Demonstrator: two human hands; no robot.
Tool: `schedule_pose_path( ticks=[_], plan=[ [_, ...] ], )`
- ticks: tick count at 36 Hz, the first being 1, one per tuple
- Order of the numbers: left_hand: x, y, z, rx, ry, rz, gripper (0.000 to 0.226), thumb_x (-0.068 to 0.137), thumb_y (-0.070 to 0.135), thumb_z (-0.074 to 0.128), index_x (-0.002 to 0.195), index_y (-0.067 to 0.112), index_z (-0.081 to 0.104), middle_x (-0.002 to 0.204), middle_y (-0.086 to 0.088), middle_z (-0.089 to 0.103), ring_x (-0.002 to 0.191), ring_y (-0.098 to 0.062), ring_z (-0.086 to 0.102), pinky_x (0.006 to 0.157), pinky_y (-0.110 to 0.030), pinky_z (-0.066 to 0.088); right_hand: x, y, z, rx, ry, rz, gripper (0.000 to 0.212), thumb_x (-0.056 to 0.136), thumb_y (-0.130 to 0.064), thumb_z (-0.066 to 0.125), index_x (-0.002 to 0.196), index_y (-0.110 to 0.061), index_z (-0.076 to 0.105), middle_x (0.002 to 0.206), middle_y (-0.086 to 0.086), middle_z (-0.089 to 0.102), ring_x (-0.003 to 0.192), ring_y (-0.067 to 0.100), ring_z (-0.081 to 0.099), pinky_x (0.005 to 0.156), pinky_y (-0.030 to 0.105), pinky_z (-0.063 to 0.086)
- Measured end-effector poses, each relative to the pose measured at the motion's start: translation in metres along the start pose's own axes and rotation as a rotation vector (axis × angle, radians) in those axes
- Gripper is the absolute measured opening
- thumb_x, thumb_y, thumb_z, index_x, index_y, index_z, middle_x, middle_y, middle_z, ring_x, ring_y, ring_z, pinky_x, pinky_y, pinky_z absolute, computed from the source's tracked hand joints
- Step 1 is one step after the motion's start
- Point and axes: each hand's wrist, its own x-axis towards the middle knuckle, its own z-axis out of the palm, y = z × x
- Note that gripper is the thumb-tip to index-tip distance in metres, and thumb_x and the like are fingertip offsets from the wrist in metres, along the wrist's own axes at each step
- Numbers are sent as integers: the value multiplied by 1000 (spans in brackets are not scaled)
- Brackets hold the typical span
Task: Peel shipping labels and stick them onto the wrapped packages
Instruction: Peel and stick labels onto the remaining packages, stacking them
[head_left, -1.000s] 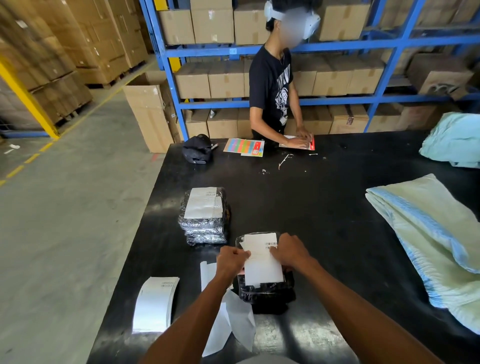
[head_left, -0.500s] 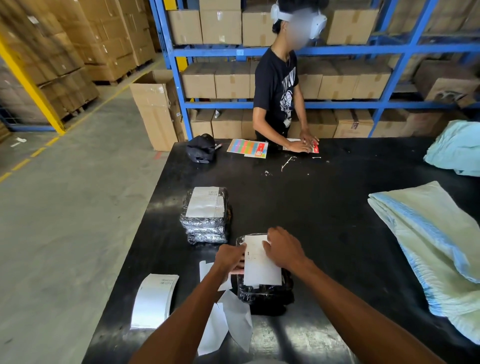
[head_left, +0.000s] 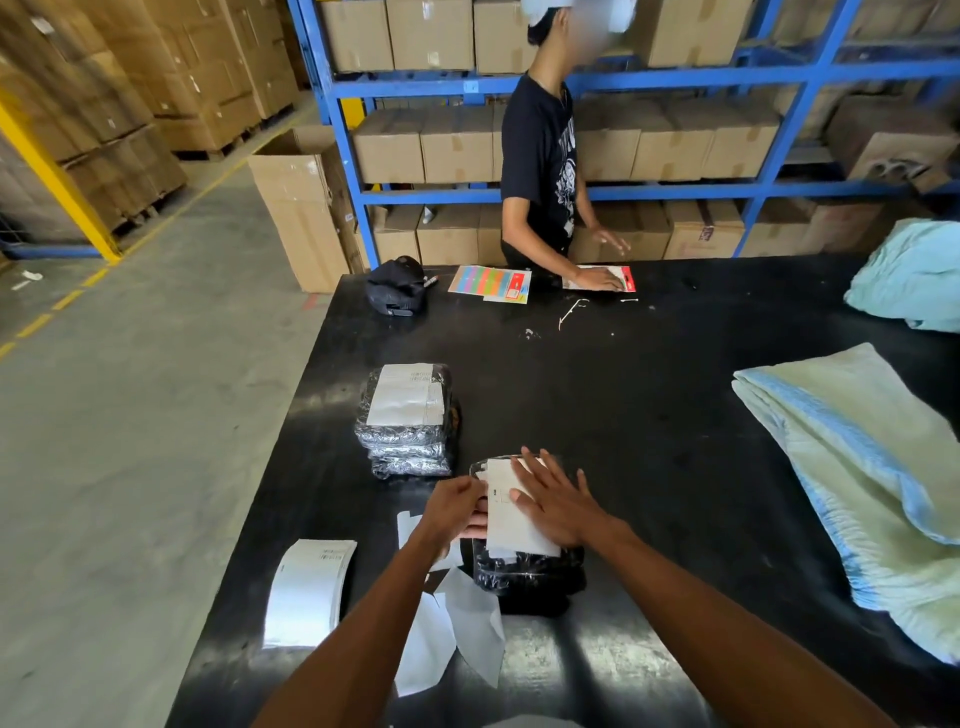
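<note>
A black wrapped package (head_left: 527, 577) lies near the front of the black table (head_left: 649, 415) with a white shipping label (head_left: 511, 522) on its top. My right hand (head_left: 556, 501) lies flat on the label, fingers spread. My left hand (head_left: 457, 506) grips the package's left edge beside the label. To the left rear stands a stack of wrapped packages (head_left: 408, 423), its top one bearing a label. A pile of unpeeled labels (head_left: 309, 590) lies at the front left. Peeled backing papers (head_left: 447, 634) lie under my left forearm.
Another person (head_left: 545, 171) works at the table's far edge with coloured sticker sheets (head_left: 491, 283) and a black pouch (head_left: 397, 286). Folded pale green and blue cloth (head_left: 872, 483) covers the right side. Blue shelving with cardboard boxes (head_left: 649, 140) stands behind. The table's left edge drops to concrete floor.
My right hand has opened from a pinch on the label's top to a flat palm on it. My left hand has slid to the package's left edge.
</note>
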Motion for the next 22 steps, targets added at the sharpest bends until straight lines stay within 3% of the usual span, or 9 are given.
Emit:
schedule_pose_path(
  ticks=[4, 6, 9, 16, 22],
  plan=[
    [-17, -9, -9, 46, -76, 15, 21, 101, 18, 51, 91, 10, 68, 83, -12, 73, 69, -27, 74, 63, -35, 60, 2, 2, 3, -3, 2, 1, 66, 104, -60, 16, 161, -35, -4, 166, -18, -23, 152, 10, -25, 120, 64, -8],
    [-28, -13, -14, 74, -131, -12, 20, 98, 18, 51, 90, 9, 67, 83, -11, 74, 69, -28, 74, 62, -30, 58, 2, 2, 4, 1, 6, -2, 67, 103, -61, 18, 161, -35, -3, 166, -18, -23, 152, 10, -25, 120, 64, -8],
    [-39, -22, -21, 114, -222, -90, 18, 94, 18, 50, 83, 9, 60, 96, -13, 77, 68, -23, 71, 60, -22, 52, 2, 2, 5, -10, 13, -9, 68, 103, -62, 18, 161, -35, -4, 166, -18, -23, 153, 12, -24, 120, 65, -7],
    [-45, -49, -33, 231, -545, -384, 16, 92, 22, 53, 87, 12, 65, 117, -17, 74, 73, -21, 69, 70, -26, 54, 2, 5, 8, -17, 7, -26, 77, 98, -71, 19, 160, -35, -9, 165, -17, -27, 152, 12, -27, 119, 67, -8],
    [-47, -62, -35, 372, -562, -525, 18, 93, 23, 53, 88, 12, 66, 115, -13, 74, 74, -16, 72, 70, -23, 56, 1, 4, 8, -49, 13, -35, 95, 90, -80, 31, 160, -33, -12, 165, -16, -28, 152, 14, -27, 119, 69, -6]
  ],
)
